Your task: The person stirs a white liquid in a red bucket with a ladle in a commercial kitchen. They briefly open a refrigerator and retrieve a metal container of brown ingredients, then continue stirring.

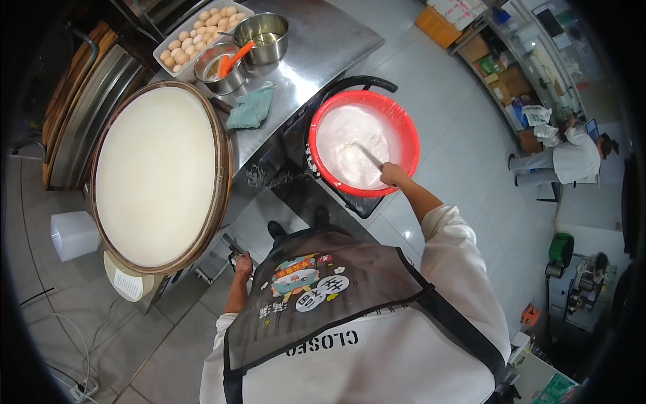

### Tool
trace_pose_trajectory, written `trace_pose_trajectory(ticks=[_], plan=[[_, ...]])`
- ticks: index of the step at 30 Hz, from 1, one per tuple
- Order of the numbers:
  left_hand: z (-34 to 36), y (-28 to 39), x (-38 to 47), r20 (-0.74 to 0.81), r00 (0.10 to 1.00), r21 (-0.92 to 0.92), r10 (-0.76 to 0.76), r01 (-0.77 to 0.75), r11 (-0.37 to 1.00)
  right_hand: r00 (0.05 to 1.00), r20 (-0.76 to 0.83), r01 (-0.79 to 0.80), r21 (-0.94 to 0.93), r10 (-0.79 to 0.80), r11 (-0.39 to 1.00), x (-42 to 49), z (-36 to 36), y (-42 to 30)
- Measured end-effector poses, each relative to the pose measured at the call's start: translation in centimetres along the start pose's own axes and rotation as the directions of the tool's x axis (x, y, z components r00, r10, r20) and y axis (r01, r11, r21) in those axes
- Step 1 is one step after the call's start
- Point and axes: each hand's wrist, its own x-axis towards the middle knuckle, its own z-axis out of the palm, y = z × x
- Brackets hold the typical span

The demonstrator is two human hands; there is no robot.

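My right hand (394, 174) grips a long-handled tool (370, 155) whose far end dips into white batter (353, 136) in a large red plastic basin (412, 136). Its submerged end is hidden, so I cannot tell what kind of tool it is. The basin sits on a black wheeled stand (364, 206). Low at my left side, my left hand (244, 265) is closed around a small dark object (233, 256), too unclear to name. Left of me stands a big round steamer (220, 166) with a smooth pale surface (156, 177) filling it.
A steel table (313, 30) holds a tray of eggs (175, 46), two steel pots (276, 50) (227, 85), an orange spatula (236, 60) and a green cloth (252, 107). A white plastic container (75, 235) and cables (87, 348) lie left. Another person (578, 156) stands at shelves, far right.
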Motion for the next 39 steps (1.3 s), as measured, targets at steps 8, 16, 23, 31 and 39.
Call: trace_pose_trajectory(ticks=[8, 16, 23, 31, 39], plan=[[-0.4, -0.9, 0.4, 0.046, 0.999, -0.056, -0.002, 0.004, 0.998, 0.846, 0.530, 0.118, -0.285, 0.053, 0.951, -0.1, -2.3, -1.0], [-0.4, 1.8, -0.1, 0.189, 0.968, -0.392, -0.167, 0.230, 0.891, 0.998, 0.062, 0.027, -0.321, -0.007, 0.947, -1.0, -1.6, 1.9], [-0.4, 1.7, -0.7, 0.149, 0.985, -0.332, -0.082, 0.128, 0.935, 0.880, 0.475, 0.063, -0.055, -0.030, 0.996, 0.1, -2.9, -1.9], [0.0, 2.8, -1.5, 0.134, 0.982, -0.388, -0.136, 0.178, 0.904, 0.944, 0.304, 0.075, -0.582, 0.131, 0.809, -0.9, -2.7, 1.5], [0.3, 3.5, -1.0, 0.186, 0.982, -0.170, -0.015, 0.047, 0.984, 0.963, 0.270, -0.092, 0.316, 0.004, 0.944, 1.3, -0.9, 0.1]])
